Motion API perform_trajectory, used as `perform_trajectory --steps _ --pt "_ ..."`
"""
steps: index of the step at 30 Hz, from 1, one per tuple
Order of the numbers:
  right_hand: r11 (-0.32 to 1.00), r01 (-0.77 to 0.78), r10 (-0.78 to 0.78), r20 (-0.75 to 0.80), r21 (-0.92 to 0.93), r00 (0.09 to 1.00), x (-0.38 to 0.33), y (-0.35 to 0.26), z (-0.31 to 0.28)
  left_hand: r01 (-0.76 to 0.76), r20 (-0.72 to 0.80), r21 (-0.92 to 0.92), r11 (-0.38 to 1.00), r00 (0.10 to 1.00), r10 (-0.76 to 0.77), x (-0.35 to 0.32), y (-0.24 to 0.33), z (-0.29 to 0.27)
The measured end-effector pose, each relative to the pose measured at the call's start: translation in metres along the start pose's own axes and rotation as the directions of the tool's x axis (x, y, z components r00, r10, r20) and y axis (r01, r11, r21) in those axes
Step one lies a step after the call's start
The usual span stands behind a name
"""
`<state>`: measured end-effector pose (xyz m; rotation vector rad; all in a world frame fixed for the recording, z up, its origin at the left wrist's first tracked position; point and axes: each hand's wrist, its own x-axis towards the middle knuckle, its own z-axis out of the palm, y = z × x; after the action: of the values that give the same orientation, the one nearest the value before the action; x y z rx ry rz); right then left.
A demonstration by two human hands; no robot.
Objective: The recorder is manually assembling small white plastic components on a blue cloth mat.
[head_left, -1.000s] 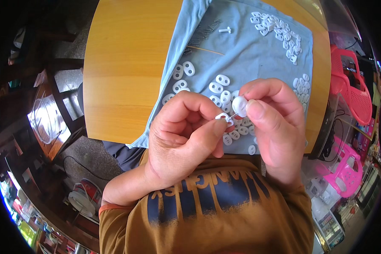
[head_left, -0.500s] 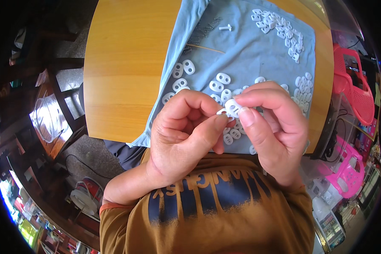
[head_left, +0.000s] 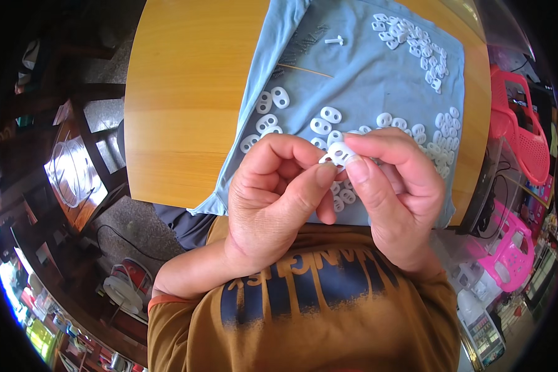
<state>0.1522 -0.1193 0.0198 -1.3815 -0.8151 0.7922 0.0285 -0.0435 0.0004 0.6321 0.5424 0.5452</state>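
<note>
Between my hands, above the cloth, is a white oval plastic cord lock piece with two holes (head_left: 339,152). My right hand (head_left: 398,189) pinches it between thumb and forefinger. My left hand (head_left: 279,186) is closed, with thumb and forefinger pinching a small white plastic part (head_left: 327,159) against the oval's left end. Whether the two parts are joined I cannot tell, as fingertips cover where they meet. Loose white ovals (head_left: 320,126) lie on the cloth just beyond my fingers, and more show below them.
The light blue cloth (head_left: 359,80) covers the wooden table's (head_left: 186,105) right part. A heap of smaller white parts (head_left: 415,43) lies far right, ovals (head_left: 446,133) nearer. Dark springs (head_left: 307,43), a thin stick (head_left: 305,70) and a white T-shaped piece (head_left: 335,41) lie at the back.
My hands have drawn slightly closer together. The oval has tilted and sits nearer the left fingertips. Both hands keep their pinch, and the view has shifted slightly.
</note>
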Motion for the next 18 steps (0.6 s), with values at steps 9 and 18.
perform_trajectory --steps 9,18 --pt "0.983 0.112 -0.11 0.017 -0.148 0.994 0.0 0.002 0.001 0.017 -0.005 -0.028 0.999 1.0 -0.017 0.0 0.0 0.0" --pt "0.983 0.151 -0.145 0.064 -0.105 0.987 0.005 0.005 -0.003 -0.05 0.075 0.004 0.999 0.996 0.05 0.001 -0.004 -0.002"
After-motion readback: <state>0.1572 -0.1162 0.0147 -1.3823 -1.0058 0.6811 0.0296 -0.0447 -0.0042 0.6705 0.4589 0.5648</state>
